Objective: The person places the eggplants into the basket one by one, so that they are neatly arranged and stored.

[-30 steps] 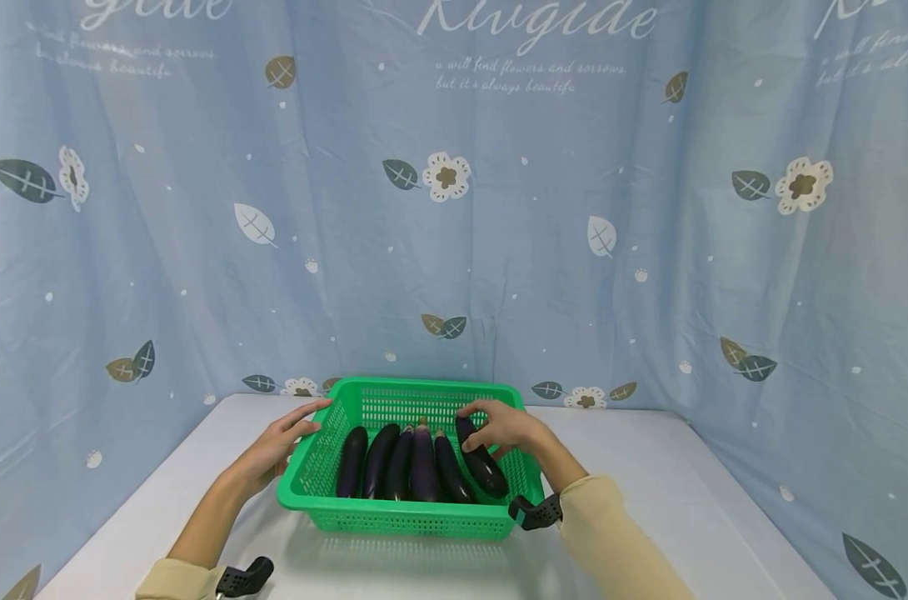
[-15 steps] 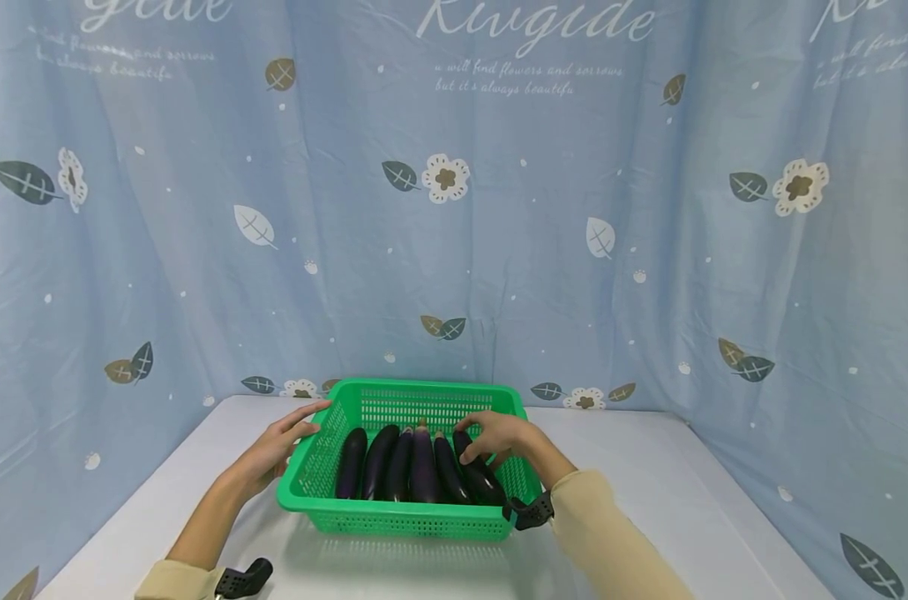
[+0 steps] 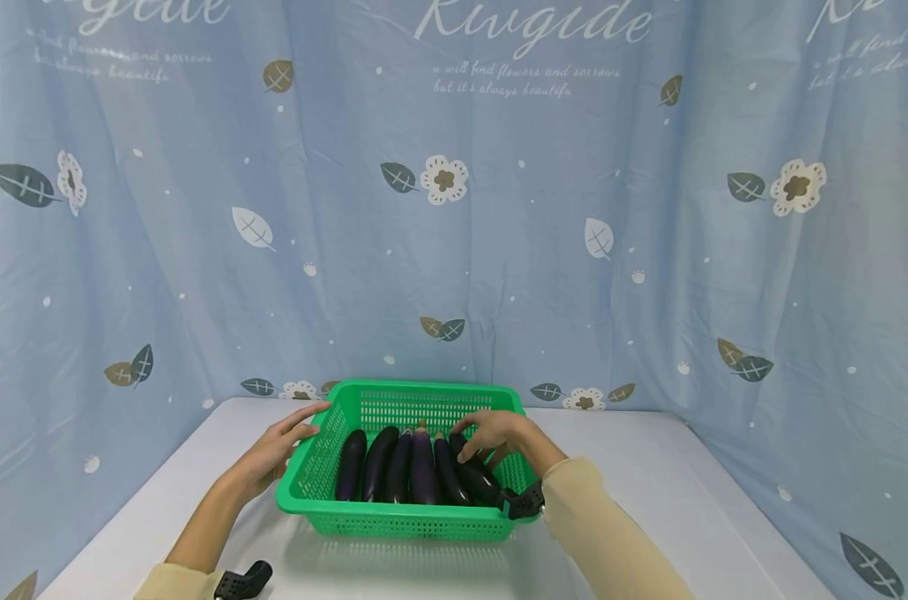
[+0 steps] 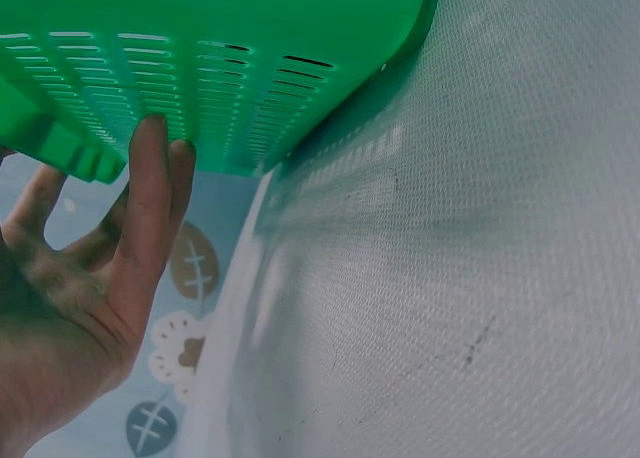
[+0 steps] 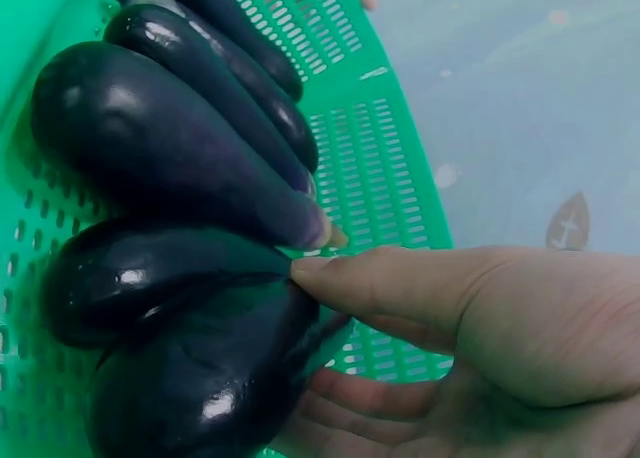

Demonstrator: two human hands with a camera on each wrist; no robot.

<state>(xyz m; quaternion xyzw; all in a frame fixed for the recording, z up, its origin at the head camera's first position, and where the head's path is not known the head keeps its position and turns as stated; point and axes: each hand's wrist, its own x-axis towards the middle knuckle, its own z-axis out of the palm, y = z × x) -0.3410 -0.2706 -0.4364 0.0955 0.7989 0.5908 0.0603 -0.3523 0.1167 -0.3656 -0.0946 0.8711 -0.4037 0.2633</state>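
Observation:
A green plastic basket point(image 3: 401, 507) holds several dark purple eggplants point(image 3: 424, 471) lying side by side in a row. At the right end of that row is the eggplant point(image 5: 200, 378) my right hand point(image 3: 502, 433) holds, its thumb and fingers on either side of the narrow end. In the right wrist view this eggplant lies against its neighbour point(image 5: 150, 283). My left hand point(image 3: 266, 454) rests on the basket's left side with fairly straight fingers. The left wrist view shows fingertips point(image 4: 150, 138) against the slotted wall point(image 4: 200, 68), below the rim.
The basket stands on a white-covered table point(image 3: 634, 500) near its far edge. Behind and at both sides hangs a blue curtain point(image 3: 499, 233) printed with leaves and flowers. A black wrist device point(image 3: 525, 500) on the right arm overlaps the basket's front right corner.
My right hand has moved slightly left and lower with its eggplant, bringing it up beside the neighbouring one in the row. The left hand has stayed on the basket's side.

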